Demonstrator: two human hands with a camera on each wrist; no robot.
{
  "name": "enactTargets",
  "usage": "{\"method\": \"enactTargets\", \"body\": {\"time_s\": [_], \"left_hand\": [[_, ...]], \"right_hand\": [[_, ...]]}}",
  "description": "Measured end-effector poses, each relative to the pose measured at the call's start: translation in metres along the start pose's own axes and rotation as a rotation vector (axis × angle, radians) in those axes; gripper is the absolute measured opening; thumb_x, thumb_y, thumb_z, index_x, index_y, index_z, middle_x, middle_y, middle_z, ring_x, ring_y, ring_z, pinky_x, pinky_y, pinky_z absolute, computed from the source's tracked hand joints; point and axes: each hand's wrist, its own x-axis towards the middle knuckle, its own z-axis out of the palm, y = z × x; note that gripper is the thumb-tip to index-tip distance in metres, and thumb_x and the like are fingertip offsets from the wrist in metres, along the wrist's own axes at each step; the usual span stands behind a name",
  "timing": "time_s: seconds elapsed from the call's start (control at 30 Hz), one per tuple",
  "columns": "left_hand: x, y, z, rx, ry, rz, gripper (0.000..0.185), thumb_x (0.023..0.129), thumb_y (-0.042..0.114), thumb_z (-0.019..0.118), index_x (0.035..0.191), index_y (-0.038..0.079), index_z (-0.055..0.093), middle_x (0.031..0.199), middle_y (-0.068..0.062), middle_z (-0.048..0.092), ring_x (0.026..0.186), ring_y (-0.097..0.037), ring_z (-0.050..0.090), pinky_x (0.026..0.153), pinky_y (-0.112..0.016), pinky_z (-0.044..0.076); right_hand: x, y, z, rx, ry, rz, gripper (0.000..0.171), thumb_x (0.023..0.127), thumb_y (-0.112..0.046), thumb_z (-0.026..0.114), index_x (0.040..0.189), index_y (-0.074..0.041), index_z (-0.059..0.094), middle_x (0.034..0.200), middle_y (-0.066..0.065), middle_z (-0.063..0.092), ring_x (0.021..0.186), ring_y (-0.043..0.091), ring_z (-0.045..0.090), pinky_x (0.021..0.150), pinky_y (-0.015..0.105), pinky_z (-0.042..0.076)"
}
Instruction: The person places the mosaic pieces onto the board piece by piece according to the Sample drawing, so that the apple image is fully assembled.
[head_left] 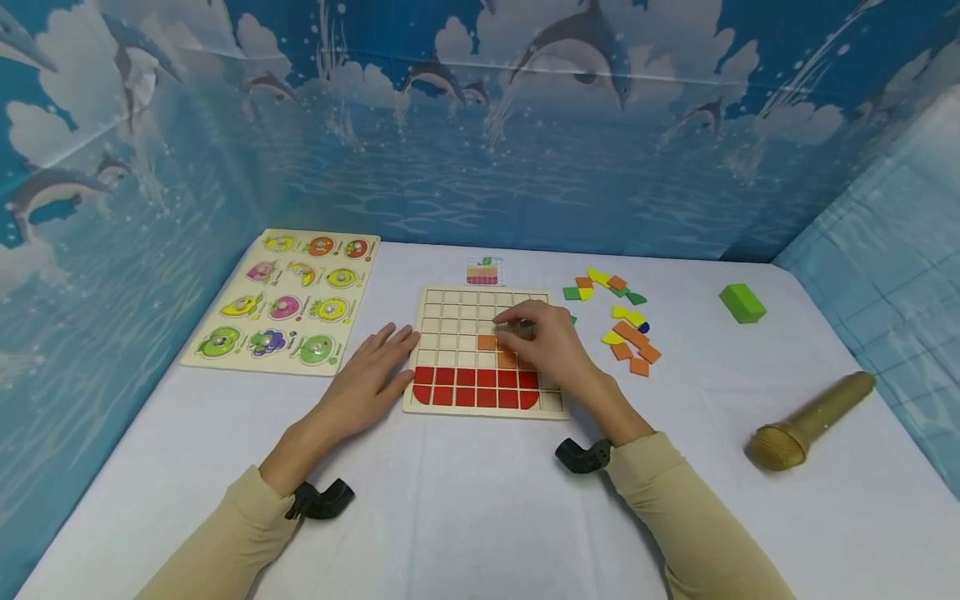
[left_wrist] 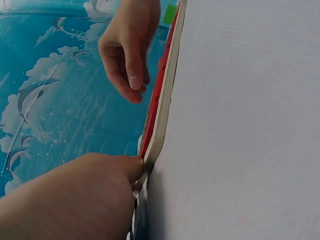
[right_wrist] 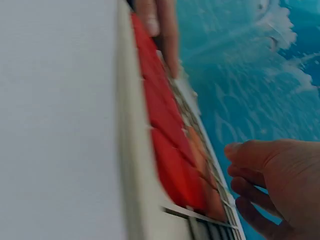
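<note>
A pale wooden grid board (head_left: 452,320) lies flat on the white table. Red pieces (head_left: 465,387) fill two rows near its front edge, with rounded pieces at the corners. Orange squares (head_left: 487,342) sit further in, some partly hidden by my right hand (head_left: 553,343). That hand hovers over the board's right half, thumb and forefinger apart, and no piece shows between them. In the right wrist view its fingers (right_wrist: 250,155) are loosely bent above the board. My left hand (head_left: 371,375) rests at the board's left edge, its thumb touching the side.
Loose orange pieces (head_left: 632,335) and yellow, green and blue ones lie right of the board. Behind it is a small picture card (head_left: 484,281). A fruit puzzle board (head_left: 300,325) stands left; a green block (head_left: 742,303) and gold microphone (head_left: 813,421) lie right.
</note>
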Motion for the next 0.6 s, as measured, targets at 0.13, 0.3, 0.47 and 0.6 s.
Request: {"method": "enactTargets", "body": {"time_s": [0.13, 0.3, 0.47, 0.6], "left_hand": [[0.001, 0.001, 0.001, -0.003, -0.003, 0.007, 0.062, 0.108, 0.027, 0.059, 0.164, 0.01, 0.039, 0.171, -0.009, 0.035, 0.164, -0.033, 0.018, 0.134, -0.053, 0.014], [0.0, 0.002, 0.001, 0.01, 0.005, 0.005, 0.062, 0.107, 0.027, 0.059, 0.164, 0.011, 0.039, 0.171, -0.008, 0.036, 0.164, -0.033, 0.018, 0.134, -0.053, 0.014], [-0.002, 0.002, 0.0, 0.005, 0.006, 0.002, 0.062, 0.107, 0.027, 0.059, 0.164, 0.01, 0.039, 0.171, -0.009, 0.035, 0.163, -0.034, 0.018, 0.134, -0.053, 0.014], [-0.003, 0.002, -0.001, 0.004, 0.002, -0.004, 0.062, 0.107, 0.026, 0.059, 0.164, 0.01, 0.038, 0.172, -0.009, 0.035, 0.163, -0.034, 0.018, 0.134, -0.053, 0.013]], "right_hand": [[-0.006, 0.007, -0.02, -0.033, 0.082, 0.063, 0.022, 0.095, -0.012, 0.079, 0.116, -0.007, 0.079, 0.114, 0.011, 0.077, 0.101, 0.028, 0.072, 0.093, 0.048, 0.062], [-0.02, 0.02, -0.044, -0.055, 0.146, 0.122, 0.021, 0.095, -0.008, 0.078, 0.117, -0.004, 0.078, 0.113, 0.015, 0.077, 0.102, 0.032, 0.072, 0.093, 0.052, 0.062], [-0.04, 0.029, -0.062, -0.097, 0.173, 0.185, 0.022, 0.096, -0.006, 0.076, 0.118, -0.003, 0.077, 0.112, 0.017, 0.077, 0.103, 0.033, 0.073, 0.095, 0.053, 0.062], [-0.055, 0.033, -0.076, -0.14, 0.207, 0.268, 0.023, 0.098, -0.006, 0.073, 0.12, -0.004, 0.076, 0.112, 0.018, 0.076, 0.102, 0.034, 0.071, 0.093, 0.052, 0.062]]}}
